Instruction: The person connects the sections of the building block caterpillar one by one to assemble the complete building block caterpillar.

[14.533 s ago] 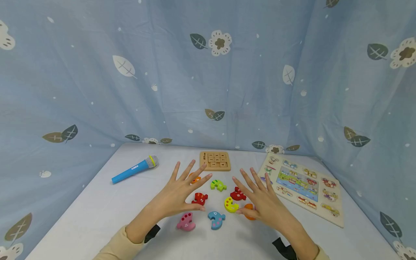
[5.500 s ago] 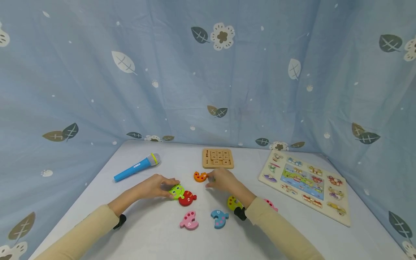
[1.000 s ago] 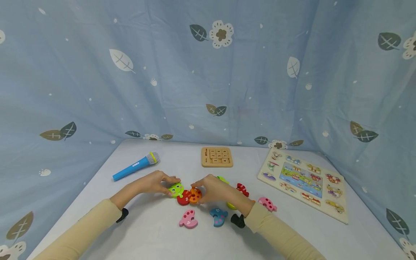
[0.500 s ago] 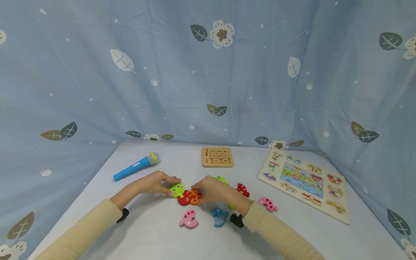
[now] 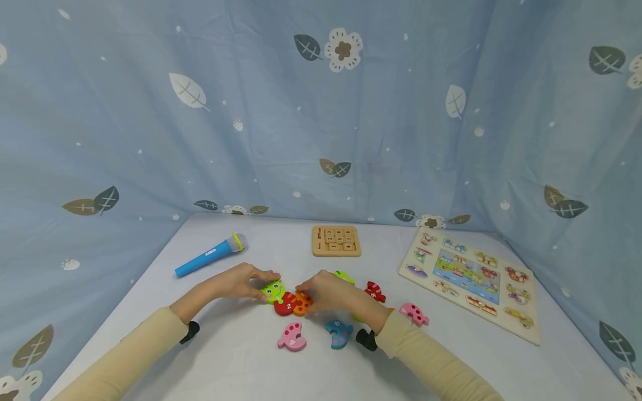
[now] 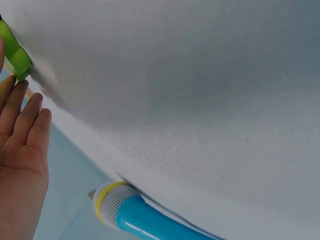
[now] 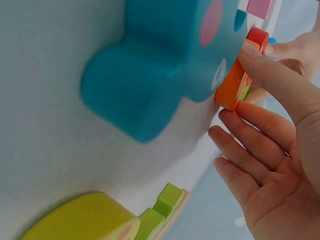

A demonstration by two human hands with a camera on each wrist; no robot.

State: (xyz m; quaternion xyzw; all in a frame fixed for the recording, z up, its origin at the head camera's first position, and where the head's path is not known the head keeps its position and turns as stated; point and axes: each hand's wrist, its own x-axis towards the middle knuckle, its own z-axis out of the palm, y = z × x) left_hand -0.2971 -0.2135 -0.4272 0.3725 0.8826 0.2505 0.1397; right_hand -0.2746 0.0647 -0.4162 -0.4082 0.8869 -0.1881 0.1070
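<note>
In the head view, my left hand (image 5: 239, 282) pinches the edge of a green puzzle piece with a smiling face (image 5: 273, 291). A red piece marked 2 (image 5: 284, 304) sits against its right side. My right hand (image 5: 328, 292) pinches an orange spotted piece (image 5: 302, 304), which touches the red one, so the three form a row. In the right wrist view, the thumb and index finger are on the orange piece (image 7: 231, 86), the other fingers extended. The left wrist view shows only part of the green piece (image 6: 16, 52) at the fingertips.
Nearby lie a pink piece (image 5: 292, 337), a blue piece (image 5: 339, 334), a red piece (image 5: 374, 291), another pink piece (image 5: 413, 314) and a partly hidden green piece (image 5: 344, 276). Farther out are a blue microphone (image 5: 210, 256), a wooden number board (image 5: 336, 241) and a picture puzzle board (image 5: 471, 281).
At first both hands were spread above scattered pieces. Later the green face piece and red piece stood together; since then my right hand has brought the orange piece against the red. Hardly any movement in the last second.
</note>
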